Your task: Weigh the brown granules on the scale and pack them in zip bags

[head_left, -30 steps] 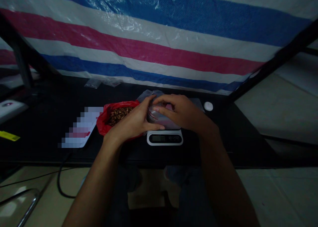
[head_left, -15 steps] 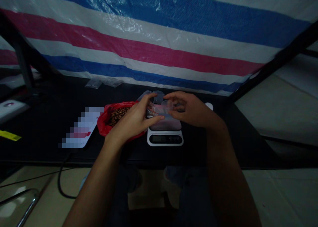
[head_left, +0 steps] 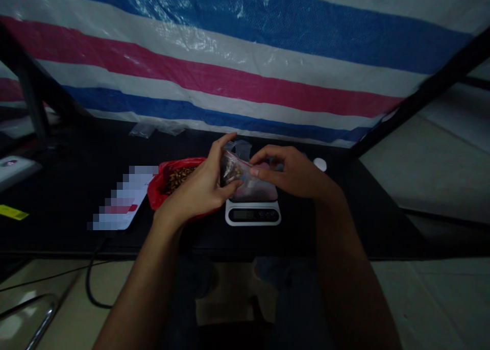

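A clear zip bag (head_left: 250, 185) with some small brown pieces in it is tilted above a white digital scale (head_left: 253, 222). My left hand (head_left: 206, 184) is wrapped round the bag's left side, thumb at the front and fingers behind. At the bag's top edge, which has a reddish line, my right hand (head_left: 296, 172) pinches with thumb and forefinger. The scale's platform is mostly hidden behind the bag. Just left of the scale, partly under my left forearm, sits an open red plastic bag (head_left: 155, 191) of small brown, seed-like pieces (head_left: 178, 179).
A phone-like flat item (head_left: 126, 199), partly blurred out, lies left of the red bag. Clear plastic bags (head_left: 143, 129) lie at the table's back edge. A small white round object (head_left: 320, 164) is beyond my right wrist. Striped sheeting (head_left: 229, 87) hangs behind the black table (head_left: 95, 151).
My right hand has closed from a loose curve onto the zip bag's top edge. The bag's mouth now looks flatter and straighter, and my left hand has shifted slightly left.
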`<state>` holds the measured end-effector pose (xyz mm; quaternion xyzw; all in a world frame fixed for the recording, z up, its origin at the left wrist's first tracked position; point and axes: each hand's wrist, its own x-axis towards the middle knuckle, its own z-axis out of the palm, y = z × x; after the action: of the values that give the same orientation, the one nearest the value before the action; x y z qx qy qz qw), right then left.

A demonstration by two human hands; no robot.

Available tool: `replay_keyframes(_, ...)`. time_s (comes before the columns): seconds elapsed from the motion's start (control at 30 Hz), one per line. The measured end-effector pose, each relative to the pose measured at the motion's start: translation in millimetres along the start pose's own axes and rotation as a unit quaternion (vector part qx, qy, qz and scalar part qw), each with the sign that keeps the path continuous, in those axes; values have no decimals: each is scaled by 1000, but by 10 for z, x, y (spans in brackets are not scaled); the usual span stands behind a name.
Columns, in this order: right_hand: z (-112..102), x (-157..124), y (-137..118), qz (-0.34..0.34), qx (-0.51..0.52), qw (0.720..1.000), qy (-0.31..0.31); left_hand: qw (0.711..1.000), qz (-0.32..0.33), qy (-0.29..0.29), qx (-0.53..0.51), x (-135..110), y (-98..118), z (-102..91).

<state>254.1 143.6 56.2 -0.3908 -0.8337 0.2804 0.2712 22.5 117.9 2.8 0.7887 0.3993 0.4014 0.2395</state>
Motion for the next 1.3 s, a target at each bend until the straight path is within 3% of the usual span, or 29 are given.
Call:
replay_keyframes(0.3,-17,-23,-126,-3,-5,1000,21,997,57,39,-32,22,-17,18)
replay_keyframes(0.47,-82,-55,-152,-20,-24,999,28,999,14,19,-47,45,-31,26)
replay_keyframes(0.63,-94,-57,-112,-19,-27,998,46,989,-45,1,-143,44,3,-22)
replay_keyframes(0.73,-99,-56,-87,-23,-23,998,53,978,-69,28,-194,39,41,-79)
replay_keyframes(0.97,-53,-32,-69,-49,-11,997,51,970,-92,109,-197,65,120,-120)
replay_keyframes(1.3,-29,-20,-42,-44,-12,998,37,967,-96,150,-184,69,149,-127)
